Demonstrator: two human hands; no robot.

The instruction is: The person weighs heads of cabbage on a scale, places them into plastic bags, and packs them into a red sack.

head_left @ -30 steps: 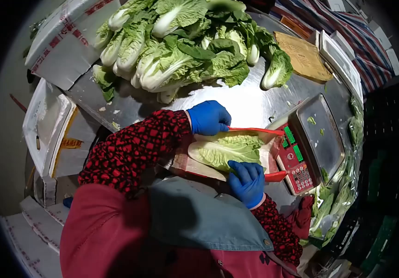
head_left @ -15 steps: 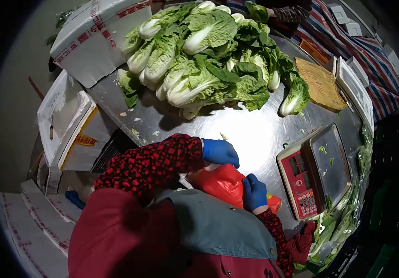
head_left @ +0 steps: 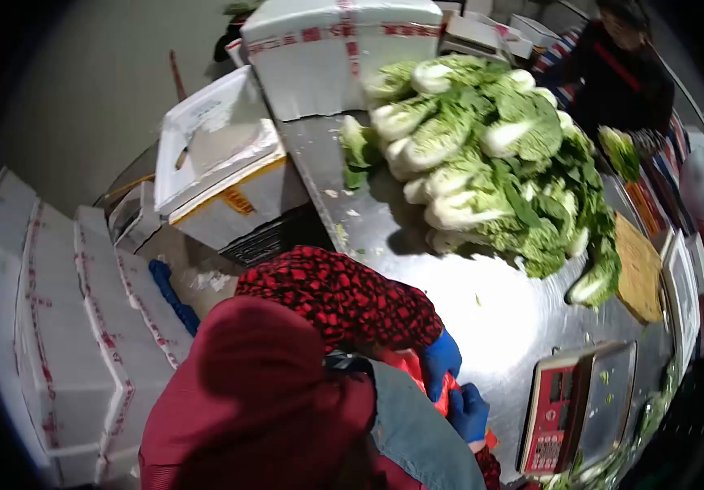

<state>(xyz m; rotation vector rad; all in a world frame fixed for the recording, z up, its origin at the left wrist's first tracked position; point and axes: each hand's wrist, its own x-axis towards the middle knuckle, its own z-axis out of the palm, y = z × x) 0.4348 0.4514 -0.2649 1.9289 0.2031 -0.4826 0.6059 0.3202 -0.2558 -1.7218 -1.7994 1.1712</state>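
Observation:
My left hand, in a blue glove, has its fingers closed on a red plastic bag close to my body. Just below and to the right, my right hand, also gloved in blue, is closed on the same bag. The bag is largely covered by my hands and sleeve. Beyond them a big pile of leafy cabbages lies on the metal table. To the right of my hands is a red scale with a metal pan.
A closed white foam box stands behind the pile at left, with an open one beside the table. More foam boxes line the left. Brown cardboard lies at right. Another person at the back right holds a cabbage.
The view has swung left, so the table and its contents appear further right. My left hand has come down closer to my right hand, and less of the red bag shows.

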